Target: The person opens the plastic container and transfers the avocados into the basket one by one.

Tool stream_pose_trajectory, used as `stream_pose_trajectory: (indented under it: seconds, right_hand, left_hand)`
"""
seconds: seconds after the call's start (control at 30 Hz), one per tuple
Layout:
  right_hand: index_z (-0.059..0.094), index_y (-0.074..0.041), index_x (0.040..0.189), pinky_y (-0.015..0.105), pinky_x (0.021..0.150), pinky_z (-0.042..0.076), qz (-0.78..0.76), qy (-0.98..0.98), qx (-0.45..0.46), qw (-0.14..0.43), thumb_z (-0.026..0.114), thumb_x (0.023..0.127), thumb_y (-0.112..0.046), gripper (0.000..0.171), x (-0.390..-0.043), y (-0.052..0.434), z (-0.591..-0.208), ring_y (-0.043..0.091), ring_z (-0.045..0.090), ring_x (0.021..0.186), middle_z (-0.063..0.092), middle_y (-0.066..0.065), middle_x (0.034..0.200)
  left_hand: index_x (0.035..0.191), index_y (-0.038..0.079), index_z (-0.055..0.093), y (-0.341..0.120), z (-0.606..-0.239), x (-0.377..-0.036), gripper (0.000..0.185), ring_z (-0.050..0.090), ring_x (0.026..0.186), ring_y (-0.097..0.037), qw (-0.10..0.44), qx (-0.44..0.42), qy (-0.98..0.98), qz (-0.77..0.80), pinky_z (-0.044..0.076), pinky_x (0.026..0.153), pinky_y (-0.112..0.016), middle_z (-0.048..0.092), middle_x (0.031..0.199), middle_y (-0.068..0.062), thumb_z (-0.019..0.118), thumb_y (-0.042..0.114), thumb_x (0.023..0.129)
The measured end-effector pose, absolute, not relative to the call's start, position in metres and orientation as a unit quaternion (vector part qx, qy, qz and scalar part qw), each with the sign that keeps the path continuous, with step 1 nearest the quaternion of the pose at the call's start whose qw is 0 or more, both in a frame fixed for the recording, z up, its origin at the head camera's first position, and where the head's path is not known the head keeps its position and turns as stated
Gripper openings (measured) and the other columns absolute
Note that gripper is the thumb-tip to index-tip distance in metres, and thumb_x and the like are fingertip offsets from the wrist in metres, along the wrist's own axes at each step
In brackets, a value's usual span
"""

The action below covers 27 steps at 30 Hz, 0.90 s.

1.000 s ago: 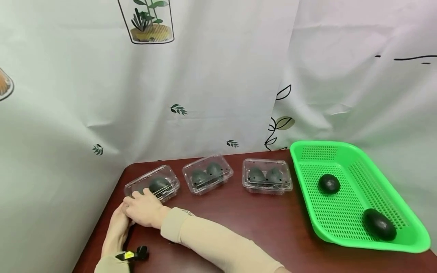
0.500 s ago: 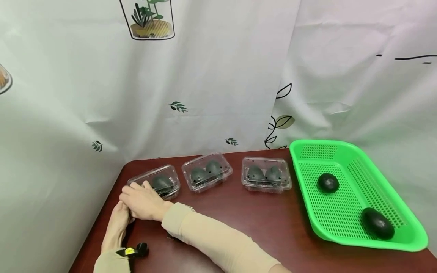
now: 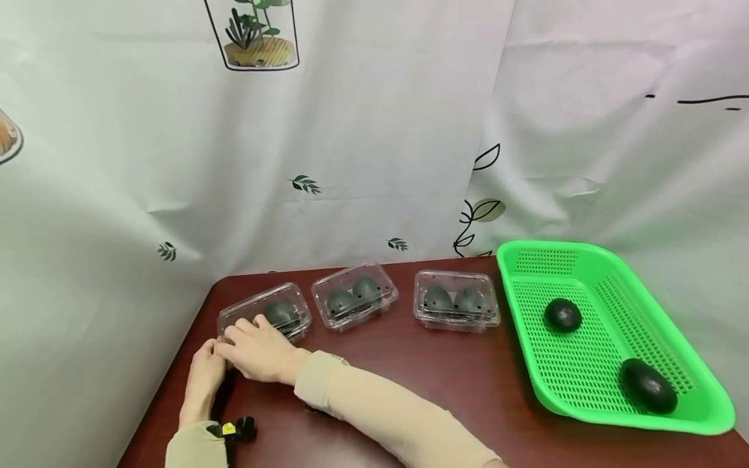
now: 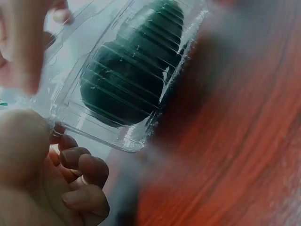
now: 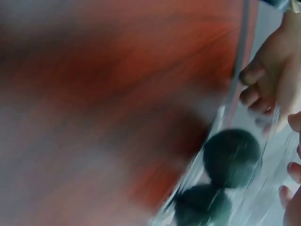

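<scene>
A clear plastic clamshell box (image 3: 294, 297) holding a dark green avocado (image 3: 279, 312) stands at the table's left end. My right hand (image 3: 257, 348) lies over its near lid with the fingers laid flat on top. My left hand (image 3: 205, 377) is at the box's near left corner. In the left wrist view its thumb (image 4: 23, 136) sits on the clear rim (image 4: 94, 134) with the fingers (image 4: 82, 165) curled beneath, and the avocado (image 4: 131, 75) shows through the ribbed lid. The right wrist view is blurred, with a dark avocado (image 5: 231, 157) under plastic.
Two more shut clamshell boxes (image 3: 354, 296) (image 3: 456, 300), each with two avocados, stand in a row to the right. A green perforated basket (image 3: 591, 250) at the right holds two loose avocados (image 3: 563, 314) (image 3: 648, 385). A white curtain hangs behind the brown table (image 3: 445, 377).
My right hand has shifted slightly right and nearer along the left box's lid. My left hand has stayed at the box's corner.
</scene>
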State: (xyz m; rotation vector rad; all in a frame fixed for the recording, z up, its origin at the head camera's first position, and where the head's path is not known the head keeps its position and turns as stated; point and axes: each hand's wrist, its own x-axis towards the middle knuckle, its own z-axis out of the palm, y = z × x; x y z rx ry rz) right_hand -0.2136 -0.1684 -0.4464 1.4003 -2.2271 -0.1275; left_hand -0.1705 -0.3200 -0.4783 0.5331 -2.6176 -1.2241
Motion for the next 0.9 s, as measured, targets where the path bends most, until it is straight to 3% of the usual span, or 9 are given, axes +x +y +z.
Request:
stream_pose_trajectory:
  seconds: [0.13,0.27,0.4,0.53,0.63,0.9]
  right_hand:
    - [0.061,-0.035,0.115,0.031,0.08,0.036,-0.069,-0.805,0.527,0.263,0.05,0.1,-0.032,0.019,-0.225,-0.146,-0.45,0.013,0.046,0.099,0.053,-0.009,0.11]
    - [0.062,-0.033,0.112,0.034,0.08,0.034,-0.084,-0.8,0.529,0.269,0.05,0.099,-0.027,0.018,-0.237,-0.123,-0.45,0.014,0.045,0.099,0.053,-0.008,0.111]
    - [0.061,-0.032,0.109,0.034,0.079,0.033,-0.119,-0.793,0.52,0.295,0.047,0.102,-0.021,0.019,-0.247,-0.104,-0.449,0.014,0.044,0.096,0.053,-0.008,0.109]
    - [0.06,-0.031,0.106,0.036,0.079,0.034,-0.163,-0.785,0.505,0.32,0.043,0.105,-0.021,0.02,-0.251,-0.1,-0.448,0.015,0.044,0.093,0.052,-0.008,0.107]
    - [0.06,-0.03,0.104,0.038,0.08,0.036,-0.178,-0.786,0.494,0.325,0.044,0.104,-0.021,0.018,-0.251,-0.1,-0.447,0.016,0.045,0.094,0.052,-0.007,0.106]
    - [0.054,-0.026,0.109,0.039,0.079,0.036,-0.183,-0.808,0.464,0.312,0.046,0.103,-0.023,0.01,-0.251,-0.106,-0.444,0.016,0.045,0.099,0.051,-0.009,0.11]
  left_hand:
    - [0.093,-0.001,0.049,-0.322,-0.478,-0.171,0.05,0.045,0.076,-0.029,0.079,0.169,-0.902,-0.39,0.035,0.064,-0.036,0.049,0.08,-0.015,0.025,0.041,0.106]
    - [0.087,0.0,0.049,-0.325,-0.476,-0.17,0.051,0.047,0.077,-0.03,0.075,0.167,-0.904,-0.387,0.035,0.066,-0.036,0.052,0.077,-0.013,0.029,0.043,0.105]
    - [0.094,-0.003,0.052,-0.325,-0.476,-0.171,0.035,0.052,0.08,-0.031,0.085,0.164,-0.905,-0.384,0.037,0.068,-0.036,0.058,0.078,-0.014,0.036,0.027,0.105]
    - [0.104,-0.006,0.049,-0.326,-0.476,-0.171,0.021,0.054,0.089,-0.036,0.08,0.142,-0.912,-0.375,0.039,0.073,-0.039,0.059,0.097,-0.026,0.038,0.012,0.102]
    - [0.105,-0.006,0.046,-0.327,-0.475,-0.171,0.02,0.052,0.091,-0.038,0.071,0.132,-0.916,-0.372,0.039,0.074,-0.041,0.056,0.103,-0.029,0.037,0.011,0.102]
    - [0.104,-0.002,0.049,-0.329,-0.471,-0.164,0.023,0.053,0.086,-0.033,0.073,0.136,-0.923,-0.353,0.039,0.071,-0.039,0.058,0.091,-0.018,0.039,0.019,0.102]
